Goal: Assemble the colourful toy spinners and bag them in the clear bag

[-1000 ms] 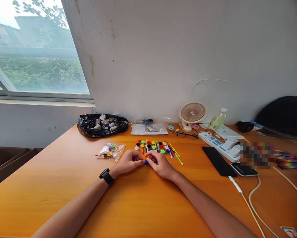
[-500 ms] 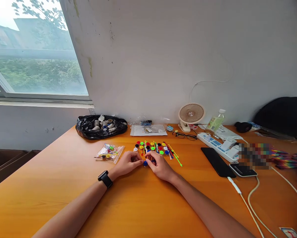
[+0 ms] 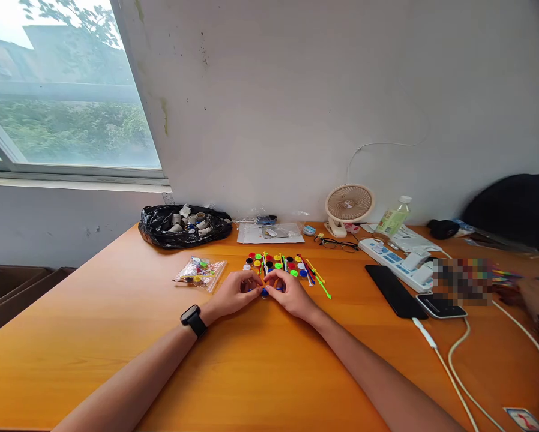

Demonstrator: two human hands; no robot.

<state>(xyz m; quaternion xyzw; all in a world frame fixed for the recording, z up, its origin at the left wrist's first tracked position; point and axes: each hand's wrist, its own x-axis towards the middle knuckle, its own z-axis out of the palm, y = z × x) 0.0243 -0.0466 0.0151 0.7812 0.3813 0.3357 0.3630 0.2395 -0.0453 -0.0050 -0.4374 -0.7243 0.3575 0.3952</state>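
Observation:
My left hand (image 3: 239,295) and my right hand (image 3: 288,293) meet fingertip to fingertip over the tabletop, both closed in a pinch. Between their fingertips sits a small blue plastic piece (image 3: 264,293), mostly covered by the fingers. Just beyond lie several round plastic discs (image 3: 278,265) in black, red, yellow, green, white and blue. Thin coloured plastic sticks with arrow-like ends (image 3: 322,287) are spread among and beside them. Left of my left hand is a clear zip bag (image 3: 201,273) holding similar small coloured parts.
Along the wall stand a black plastic bag (image 3: 161,231) with cardboard tubes, a small fan (image 3: 349,204), glasses (image 3: 337,243) and a bottle (image 3: 393,219). To the right are a power strip (image 3: 386,259), a black phone (image 3: 393,291), cables and another person's arm (image 3: 537,306).
My fingertips have drawn closer together, covering more of the blue piece. The view has shifted slightly. At the right edge, more of the other person's arm shows.

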